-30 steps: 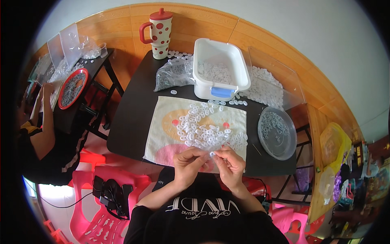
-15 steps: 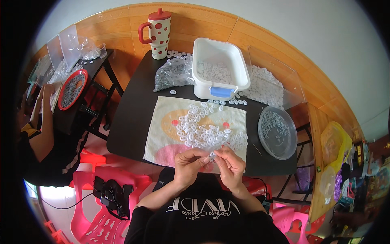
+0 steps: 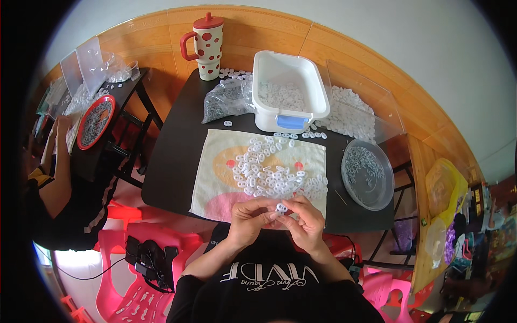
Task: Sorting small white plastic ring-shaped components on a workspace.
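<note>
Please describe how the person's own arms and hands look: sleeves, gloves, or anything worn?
Both the left hand and the right hand are bare, with no gloves, and no rings or watch can be made out. The forearms are uncovered; black sleeves of a top with pale lettering begin near the elbows.

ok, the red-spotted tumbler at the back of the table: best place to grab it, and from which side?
Probably the red loop handle of the tumbler. It stands upright, lid on, handle sticking out to the person's left, so come in from the left. That side is open table; the bag of small parts and white tub crowd its right.
</note>
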Demonstrator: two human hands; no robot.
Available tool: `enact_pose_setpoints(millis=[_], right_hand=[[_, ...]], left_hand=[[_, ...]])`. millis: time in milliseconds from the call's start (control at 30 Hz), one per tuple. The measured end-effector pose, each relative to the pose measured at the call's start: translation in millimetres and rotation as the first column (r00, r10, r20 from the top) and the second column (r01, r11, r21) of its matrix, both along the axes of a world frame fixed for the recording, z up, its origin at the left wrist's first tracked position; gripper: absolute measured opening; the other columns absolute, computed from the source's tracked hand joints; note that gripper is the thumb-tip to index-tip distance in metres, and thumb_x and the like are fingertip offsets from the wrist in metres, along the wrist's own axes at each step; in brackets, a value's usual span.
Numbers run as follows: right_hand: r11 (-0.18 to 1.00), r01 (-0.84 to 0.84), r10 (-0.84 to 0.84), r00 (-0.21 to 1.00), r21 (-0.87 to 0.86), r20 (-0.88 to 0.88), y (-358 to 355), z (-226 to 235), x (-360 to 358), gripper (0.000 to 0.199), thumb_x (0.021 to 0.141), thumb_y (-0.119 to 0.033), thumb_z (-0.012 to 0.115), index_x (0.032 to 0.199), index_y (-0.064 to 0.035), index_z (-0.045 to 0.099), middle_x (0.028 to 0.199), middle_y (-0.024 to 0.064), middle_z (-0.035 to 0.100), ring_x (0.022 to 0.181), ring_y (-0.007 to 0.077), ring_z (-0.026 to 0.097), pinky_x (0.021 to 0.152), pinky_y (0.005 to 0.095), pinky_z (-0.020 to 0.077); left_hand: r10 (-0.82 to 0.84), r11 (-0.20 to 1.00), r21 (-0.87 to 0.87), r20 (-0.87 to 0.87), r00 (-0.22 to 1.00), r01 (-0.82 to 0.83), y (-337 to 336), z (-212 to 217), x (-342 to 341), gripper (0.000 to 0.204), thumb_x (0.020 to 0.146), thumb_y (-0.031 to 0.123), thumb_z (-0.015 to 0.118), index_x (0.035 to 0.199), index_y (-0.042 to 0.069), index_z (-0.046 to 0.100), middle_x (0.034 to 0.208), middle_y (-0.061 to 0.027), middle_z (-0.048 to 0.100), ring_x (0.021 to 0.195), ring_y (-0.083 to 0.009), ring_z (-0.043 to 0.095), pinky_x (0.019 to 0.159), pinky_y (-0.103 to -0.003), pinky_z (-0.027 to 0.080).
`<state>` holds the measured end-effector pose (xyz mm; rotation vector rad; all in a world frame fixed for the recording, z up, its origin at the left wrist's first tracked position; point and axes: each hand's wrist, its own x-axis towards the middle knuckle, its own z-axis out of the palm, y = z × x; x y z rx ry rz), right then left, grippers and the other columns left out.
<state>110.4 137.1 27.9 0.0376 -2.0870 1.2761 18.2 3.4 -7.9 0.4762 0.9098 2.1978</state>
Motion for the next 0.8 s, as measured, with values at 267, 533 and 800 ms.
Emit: enact_pose_setpoints(millis=[267, 533, 800], right_hand=[[0.998, -0.034, 0.036, 0.999, 0.058, -0.032, 1, 3, 2, 0.033, 0.081, 0.006, 0.072, 0.113, 0.0068, 0.066, 0.093, 0.0134, 0.064, 0.073, 0.0153, 0.058, 0.058, 0.0241, 0.0432], [0.998, -0.024, 0.026, 0.999, 0.061, -0.038, -4, 3, 4, 0.032, 0.085, 0.006, 0.067, 0.116, 0.0054, 0.064, 0.092, 0.0145, 0.067, 0.074, 0.0228, 0.065, 0.063, 0.0282, 0.0501], [0.995, 0.007, 0.002, 0.996, 0.095, -0.094, -9, 5, 5, 0.027, 0.084, 0.007, 0.067, 0.111, 0.0072, 0.065, 0.085, 0.0139, 0.065, 0.068, 0.0213, 0.061, 0.059, 0.0279, 0.0469]], left_hand=[[-0.048, 0.999, -0.011, -0.109, 0.993, 0.047, -6, 4, -4, 0.027, 0.087, -0.009, 0.066, 0.112, 0.0, 0.07, 0.094, -0.0055, 0.068, 0.089, -0.0147, 0.067, 0.076, -0.028, 0.06], [-0.004, 1.0, 0.029, -0.167, 0.986, 0.009, -5, -3, -4, 0.027, 0.082, -0.01, 0.071, 0.107, -0.002, 0.071, 0.091, -0.0125, 0.068, 0.072, -0.016, 0.066, 0.055, -0.025, 0.054], [0.017, 1.0, 0.018, -0.245, 0.969, -0.013, -6, -2, 0, 0.024, 0.083, -0.008, 0.071, 0.106, -0.003, 0.071, 0.091, -0.013, 0.067, 0.072, -0.016, 0.066, 0.055, -0.024, 0.055]])
